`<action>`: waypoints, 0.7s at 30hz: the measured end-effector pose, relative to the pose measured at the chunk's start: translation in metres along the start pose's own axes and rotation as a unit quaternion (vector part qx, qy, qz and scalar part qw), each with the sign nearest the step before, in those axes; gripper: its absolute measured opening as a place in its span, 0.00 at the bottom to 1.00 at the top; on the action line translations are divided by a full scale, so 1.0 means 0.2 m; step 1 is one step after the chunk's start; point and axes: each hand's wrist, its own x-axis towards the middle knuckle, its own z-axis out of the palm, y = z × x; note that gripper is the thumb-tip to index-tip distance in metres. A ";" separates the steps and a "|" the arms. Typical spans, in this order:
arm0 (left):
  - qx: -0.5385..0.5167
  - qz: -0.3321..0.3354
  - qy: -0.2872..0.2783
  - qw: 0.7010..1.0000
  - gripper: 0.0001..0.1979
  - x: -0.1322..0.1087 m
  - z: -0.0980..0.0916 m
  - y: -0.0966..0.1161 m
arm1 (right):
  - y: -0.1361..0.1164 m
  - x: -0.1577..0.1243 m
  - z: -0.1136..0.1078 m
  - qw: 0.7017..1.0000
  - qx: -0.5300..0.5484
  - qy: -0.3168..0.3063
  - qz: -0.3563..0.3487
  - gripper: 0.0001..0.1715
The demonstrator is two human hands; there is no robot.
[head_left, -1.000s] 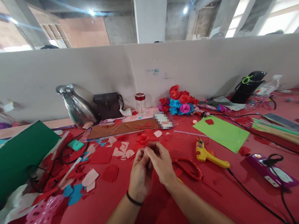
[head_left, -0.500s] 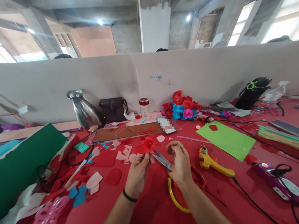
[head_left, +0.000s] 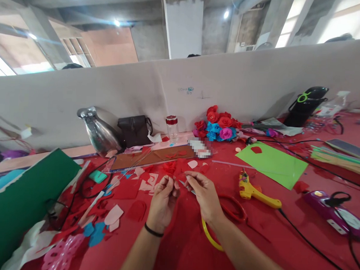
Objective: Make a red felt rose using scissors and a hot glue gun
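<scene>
My left hand [head_left: 162, 202] is closed in a pinch on a small red paper flower [head_left: 170, 169], held just above the red table. My right hand [head_left: 205, 196] is closed round yellow-handled scissors [head_left: 208, 231]; the yellow loop curves out below my wrist and the blade tips reach toward the left hand's fingers. The two hands almost touch. A black band circles my left wrist.
Red-handled scissors [head_left: 235, 209] and a yellow glue gun [head_left: 253, 192] lie to the right. A green sheet [head_left: 272, 165], a purple device [head_left: 331, 211] and cables lie beyond. Paper flowers [head_left: 218, 124], a jar [head_left: 172, 128], a brown bag [head_left: 134, 129] and a steel jug [head_left: 98, 131] line the partition. Paper scraps and green board [head_left: 22, 199] lie left.
One second ago both hands pinched the flower together. My right hand then took up the yellow scissors, and now it has brought the blades close to the flower in my left hand.
</scene>
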 end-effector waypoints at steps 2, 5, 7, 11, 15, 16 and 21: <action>-0.001 -0.010 0.001 1.000 0.18 0.00 0.00 -0.01 | 0.00 0.00 0.00 1.000 -0.007 -0.009 -0.001 0.13; -0.004 -0.019 0.003 1.000 0.18 0.00 0.00 -0.02 | 0.00 0.00 0.01 1.000 -0.012 -0.014 -0.005 0.11; -0.008 -0.016 0.005 1.000 0.17 0.01 -0.01 -0.03 | 0.00 -0.01 0.01 0.999 -0.018 -0.028 -0.019 0.09; -0.012 -0.008 -0.002 1.000 0.17 0.01 0.00 -0.05 | 0.00 -0.02 0.01 0.995 -0.052 -0.063 -0.055 0.07; -0.003 -0.008 -0.005 1.000 0.17 0.00 0.00 -0.06 | 0.01 -0.03 0.01 0.990 -0.103 -0.054 -0.086 0.08; -0.002 -0.008 -0.007 1.000 0.17 0.00 0.00 -0.07 | 0.01 -0.03 0.01 0.989 -0.103 -0.055 -0.089 0.07; 0.013 -0.008 -0.020 1.000 0.16 0.00 0.00 -0.07 | 0.02 -0.02 0.01 0.992 -0.070 -0.064 -0.082 0.06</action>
